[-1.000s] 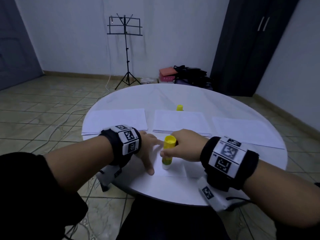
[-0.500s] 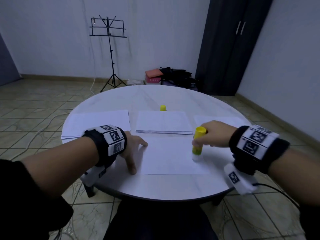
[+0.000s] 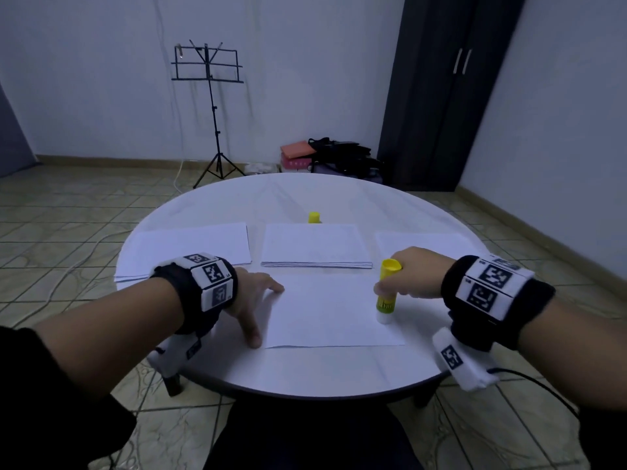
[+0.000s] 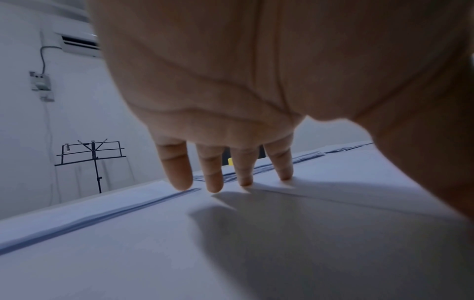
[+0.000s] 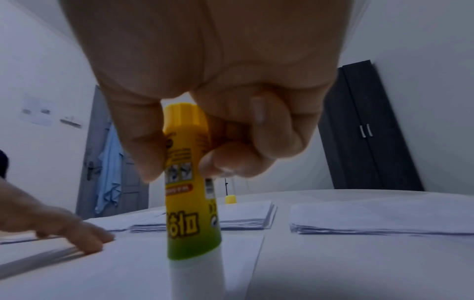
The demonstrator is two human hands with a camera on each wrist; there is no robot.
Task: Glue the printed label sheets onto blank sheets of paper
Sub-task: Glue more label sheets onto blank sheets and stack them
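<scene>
Dim bluish light, soft shadows, perhaps slight blur

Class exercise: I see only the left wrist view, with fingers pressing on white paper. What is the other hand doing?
Observer: The right hand grips an upright yellow-and-green glue stick, white end down on the single white paper sheet.
Operator: Where on that sheet?
Observer: Near its right edge; the left hand rests on the opposite, left edge.
Operator: What lies beyond the sheet?
Observer: Three white paper stacks in a row, with a small yellow cap standing behind the middle stack.
</scene>
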